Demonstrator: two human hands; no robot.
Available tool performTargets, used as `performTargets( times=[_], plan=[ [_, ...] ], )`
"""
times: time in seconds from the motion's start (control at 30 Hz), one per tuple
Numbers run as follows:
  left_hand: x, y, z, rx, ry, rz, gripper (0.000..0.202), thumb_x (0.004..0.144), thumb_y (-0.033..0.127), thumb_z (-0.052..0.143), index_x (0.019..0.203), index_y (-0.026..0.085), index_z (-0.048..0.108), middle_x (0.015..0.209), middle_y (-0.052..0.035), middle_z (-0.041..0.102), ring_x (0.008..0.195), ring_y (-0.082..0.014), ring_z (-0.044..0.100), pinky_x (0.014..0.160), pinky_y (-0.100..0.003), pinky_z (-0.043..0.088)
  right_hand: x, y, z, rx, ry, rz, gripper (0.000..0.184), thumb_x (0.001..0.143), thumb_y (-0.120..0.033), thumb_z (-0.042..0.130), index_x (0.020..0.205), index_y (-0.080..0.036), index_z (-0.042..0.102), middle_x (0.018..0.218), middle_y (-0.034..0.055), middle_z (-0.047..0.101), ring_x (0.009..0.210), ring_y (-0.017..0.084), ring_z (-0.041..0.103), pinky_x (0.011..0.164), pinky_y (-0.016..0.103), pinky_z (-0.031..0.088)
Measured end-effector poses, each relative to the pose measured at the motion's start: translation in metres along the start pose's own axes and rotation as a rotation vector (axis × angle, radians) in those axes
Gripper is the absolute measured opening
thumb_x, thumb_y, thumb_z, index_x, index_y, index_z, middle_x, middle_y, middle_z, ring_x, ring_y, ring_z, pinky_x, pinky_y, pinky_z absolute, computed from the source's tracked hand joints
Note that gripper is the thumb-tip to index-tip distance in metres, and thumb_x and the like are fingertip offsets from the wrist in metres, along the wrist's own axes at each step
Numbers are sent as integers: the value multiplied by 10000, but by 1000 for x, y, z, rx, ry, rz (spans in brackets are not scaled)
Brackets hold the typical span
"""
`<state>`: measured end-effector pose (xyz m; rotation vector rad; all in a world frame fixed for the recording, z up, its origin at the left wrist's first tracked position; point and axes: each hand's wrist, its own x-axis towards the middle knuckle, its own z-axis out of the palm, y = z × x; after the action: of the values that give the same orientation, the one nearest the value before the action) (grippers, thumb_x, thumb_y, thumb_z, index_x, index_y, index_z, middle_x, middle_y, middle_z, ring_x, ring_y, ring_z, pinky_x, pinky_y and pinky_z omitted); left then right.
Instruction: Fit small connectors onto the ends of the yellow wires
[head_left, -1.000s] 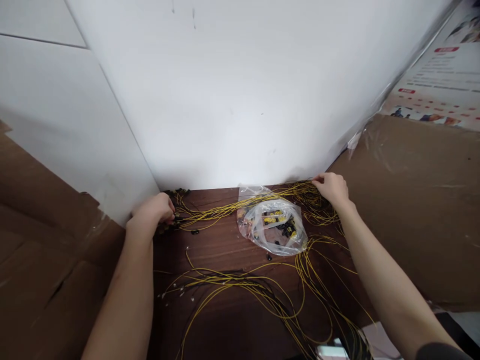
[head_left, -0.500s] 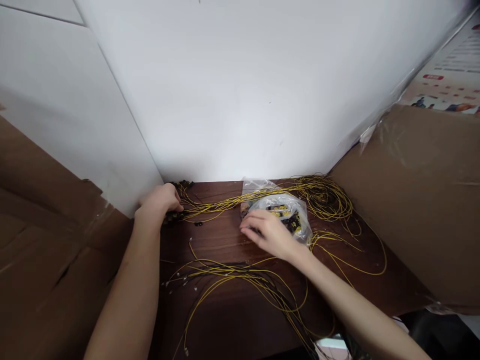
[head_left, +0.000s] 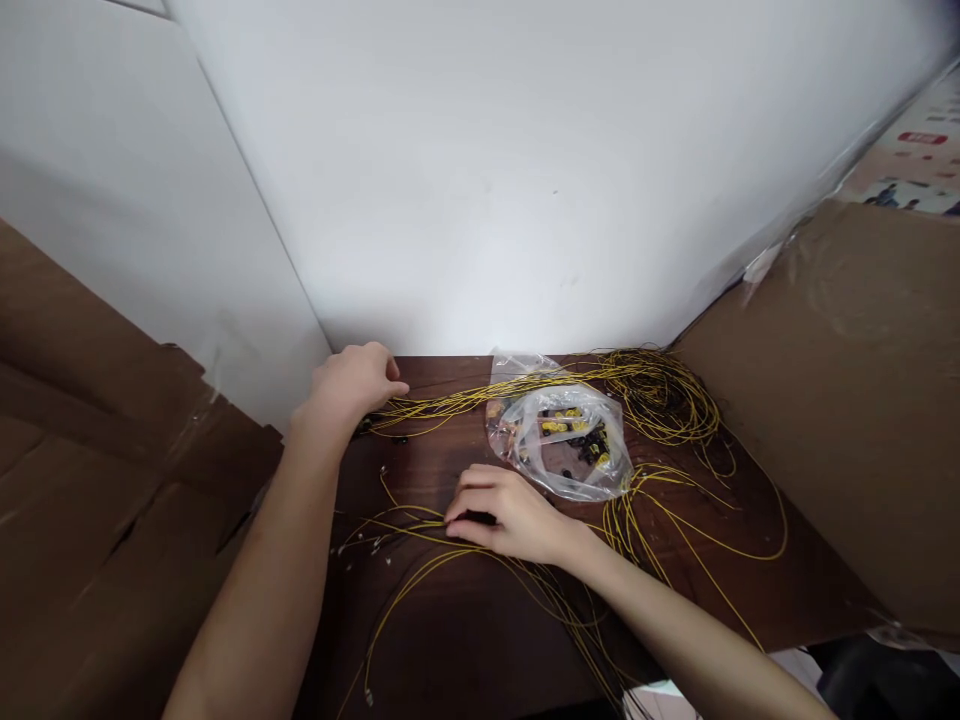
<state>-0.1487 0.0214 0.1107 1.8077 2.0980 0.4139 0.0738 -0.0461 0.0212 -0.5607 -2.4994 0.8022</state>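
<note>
Thin yellow wires [head_left: 660,395] lie tangled over a dark wooden table [head_left: 450,460]. My left hand [head_left: 352,385] rests at the back left corner, fingers curled over the end of a wire bundle [head_left: 435,408]; what it grips is hidden. My right hand [head_left: 502,515] lies on the table's middle, fingers bent and pressed onto yellow and black wires [head_left: 405,535]. A clear plastic bag [head_left: 562,440] holding small yellow and black parts sits just behind my right hand.
White walls [head_left: 487,180] close the back and left. Brown cardboard [head_left: 97,470] stands on the left, more taped cardboard [head_left: 855,400] on the right. A printed poster [head_left: 919,165] shows at the top right. Wire loops trail off the table's front edge.
My right hand came from the back right wire coil, passed over the plastic bag and dropped onto the wires in the middle. My left hand shifted slightly along the bundle end.
</note>
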Motion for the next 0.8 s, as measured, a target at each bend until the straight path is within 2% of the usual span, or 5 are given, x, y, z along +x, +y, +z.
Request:
performTargets(
  times=[0.1, 0.3, 0.57, 0.67, 0.8],
  plan=[
    [-11, 20, 3, 59, -100, 97, 194, 612, 305, 663, 762, 186, 694, 752, -56, 683, 654, -193, 588, 587, -263, 390, 0, 3, -2, 281, 123, 158, 182, 825, -305, 578, 828, -148, 671, 778, 35, 605, 683, 110, 538, 635, 231, 419],
    [-26, 46, 11, -117, -601, 469, 168, 638, 228, 608, 740, 155, 720, 570, -12, 645, 485, -107, 518, 510, -208, 358, 0, 12, -8, 713, 318, 421, 184, 728, -330, 670, 767, -150, 678, 660, 0, 611, 580, 86, 515, 567, 223, 410],
    [-22, 49, 42, -212, -936, 527, 225, 674, 255, 622, 845, 140, 712, 682, -34, 665, 544, -104, 536, 514, -199, 411, 0, 14, -19, 896, 496, 472, 193, 666, -320, 717, 757, -152, 690, 585, -3, 632, 515, 83, 544, 523, 217, 456],
    [-28, 48, 57, -390, -915, 524, 196, 702, 265, 610, 813, 126, 690, 666, -23, 627, 553, -95, 522, 534, -204, 434, 0, 16, -21, 894, 598, 469, 180, 662, -311, 720, 743, -152, 691, 570, -3, 636, 502, 83, 547, 518, 218, 466],
    [-43, 42, 78, -578, -758, 495, 225, 753, 315, 570, 765, 122, 684, 637, -26, 608, 551, -101, 512, 526, -210, 426, 0, 19, -24, 931, 684, 472, 205, 649, -320, 725, 763, -154, 683, 615, 11, 654, 533, 110, 588, 525, 242, 491]
  ],
)
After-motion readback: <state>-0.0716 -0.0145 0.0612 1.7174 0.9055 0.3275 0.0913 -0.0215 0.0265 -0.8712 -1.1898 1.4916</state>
